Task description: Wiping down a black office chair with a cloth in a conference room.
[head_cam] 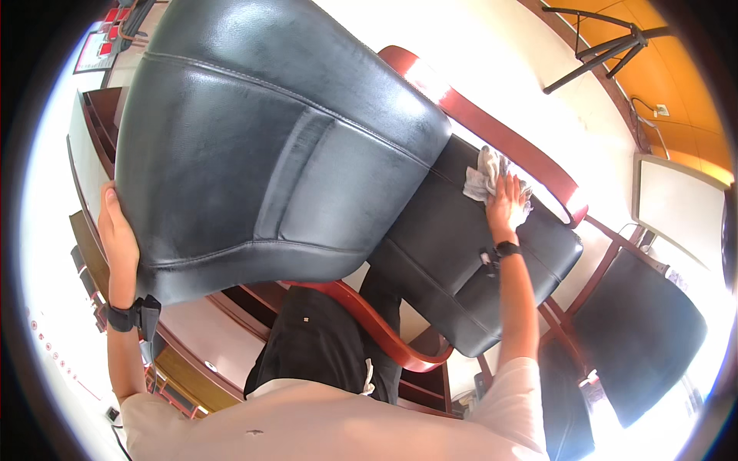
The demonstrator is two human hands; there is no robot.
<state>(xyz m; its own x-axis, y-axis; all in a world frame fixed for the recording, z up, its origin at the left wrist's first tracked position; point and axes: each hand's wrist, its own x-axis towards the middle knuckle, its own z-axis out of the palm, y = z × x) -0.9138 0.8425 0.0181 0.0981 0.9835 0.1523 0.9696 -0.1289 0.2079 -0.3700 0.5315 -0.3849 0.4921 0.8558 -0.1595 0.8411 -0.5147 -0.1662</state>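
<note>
Before me stands a chair with a black leather backrest (pixel 219 150) and a black seat (pixel 426 248), both with stitched seams. Two curved reddish-brown wooden armrests flank the seat: a far armrest (pixel 507 132) and a near armrest (pixel 375 334). My left hand (pixel 118 230) rests against the outer left edge of the backrest, its fingers partly hidden behind it. Under my right hand (pixel 504 207) is a crumpled whitish cloth (pixel 484 173), pressed on the seat close to the far armrest. Dark bands circle both wrists.
More black chairs, including one chair (pixel 640 328), stand at the right. A black metal stand (pixel 628 43) is by the orange wall (pixel 686 75) at the top right, near a white panel (pixel 680 196). Curved wooden desks (pixel 190 369) lie at the left.
</note>
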